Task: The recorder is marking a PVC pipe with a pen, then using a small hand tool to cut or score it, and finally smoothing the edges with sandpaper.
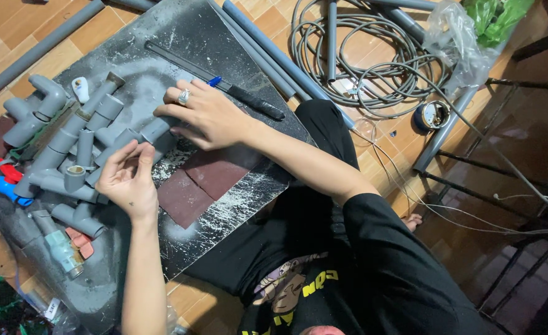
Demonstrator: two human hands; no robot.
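Right hand (209, 115) lies palm down on a grey pipe piece (156, 129), fingers stretched out and spread rather than wrapped, ring on one finger. The flat press probably keeps the round piece from rolling on the board (224, 37). Wrist is low and the forearm comes in from the right across the lap.

Left hand (128, 177) sits just below that piece, palm turned up, fingers half curled, thumb close to the index tip. It may be pinching something small, but I cannot tell at this size, nor whether it is closed on anything. Its forearm rises straight from the bottom edge.

The pipe piece is mid-board, touching the cluster of grey fittings (69, 149) that lie packed side by side at the left, within reach of both hands. Two dark red sandpaper sheets (193, 186) lie flat just beside the left hand, white dust around them. A black-handled tool with a blue tip (243, 96) rests just past the right hand's fingers.

Off the board: long grey pipes (274, 56), a cable coil (361, 56), a tape roll (432, 115), and a red and blue valve (1, 180) at far left.
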